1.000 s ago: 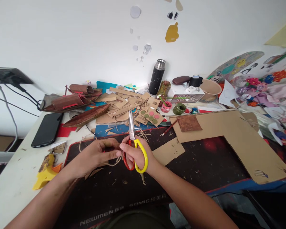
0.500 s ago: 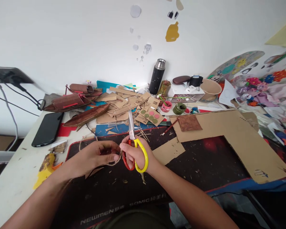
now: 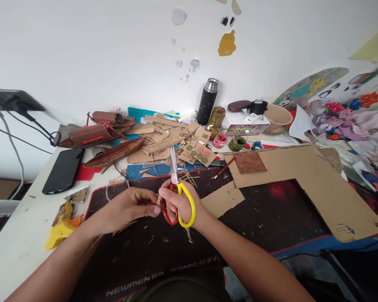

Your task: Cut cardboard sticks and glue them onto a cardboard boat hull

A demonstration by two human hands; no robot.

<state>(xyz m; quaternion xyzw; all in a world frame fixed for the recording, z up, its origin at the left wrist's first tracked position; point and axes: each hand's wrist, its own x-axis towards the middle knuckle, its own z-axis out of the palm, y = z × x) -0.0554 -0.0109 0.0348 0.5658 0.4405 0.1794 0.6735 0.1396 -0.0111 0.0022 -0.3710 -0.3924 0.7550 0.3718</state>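
Note:
Over the black desk mat (image 3: 208,239), my right hand (image 3: 181,205) grips a pair of scissors (image 3: 174,167) with one yellow and one red handle loop. Their blades point away from me and lie together. Between my right thumb and finger a bit of thin tan twine (image 3: 159,200) is also pinched. My left hand (image 3: 137,205) is close beside, its thumb and fingers closed on the same twine. A loop of the twine shows behind my left wrist, near the mat's far left edge.
Cardboard scraps (image 3: 164,138) are heaped behind my hands, beside brown cardboard boats (image 3: 113,152). A phone (image 3: 63,171) and a yellow glue gun (image 3: 61,226) lie left. A large cardboard sheet (image 3: 283,167) covers the right, with paint jars (image 3: 237,143) and a black flask (image 3: 207,102) behind.
The twine that hung slack below my left fingers is now drawn up into a small bunch between both hands. My left fingers have shifted slightly; the scissors stay in place.

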